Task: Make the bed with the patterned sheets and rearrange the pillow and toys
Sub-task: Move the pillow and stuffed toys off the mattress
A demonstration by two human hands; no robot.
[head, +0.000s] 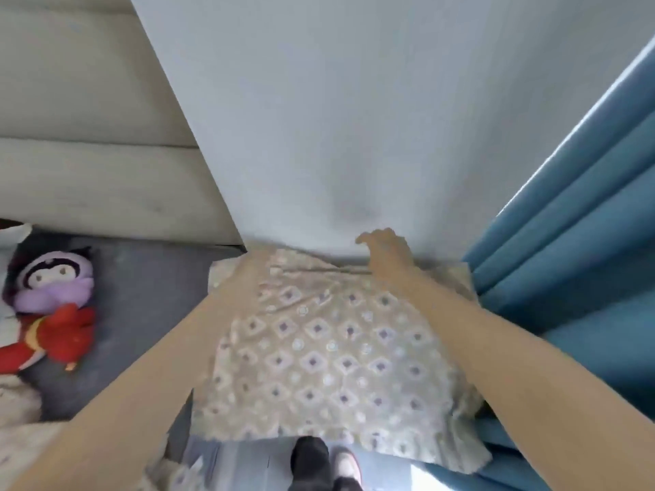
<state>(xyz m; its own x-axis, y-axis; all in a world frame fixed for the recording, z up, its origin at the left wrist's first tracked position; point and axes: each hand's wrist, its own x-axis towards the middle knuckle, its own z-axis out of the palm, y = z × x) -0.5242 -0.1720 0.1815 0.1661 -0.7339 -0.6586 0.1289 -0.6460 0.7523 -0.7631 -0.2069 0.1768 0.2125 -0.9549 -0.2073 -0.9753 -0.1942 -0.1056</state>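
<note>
One patterned sheet [319, 356] lies spread over the near corner of the grey mattress [141, 295], its far edge against the white wall [336, 101] and one blue curtain [574, 242] just beside it on the right. Two bare arms reach across it: the right hand [386, 251] sits at the sheet's far edge with fingers curled, though whether they pinch fabric cannot be told, and the left forearm [184, 349] ends in blur, the left hand's state unreadable. Two plush toys, one purple [53, 278] and one red [62, 331], lie touching on the mattress below the padded headboard [88, 136].
</note>
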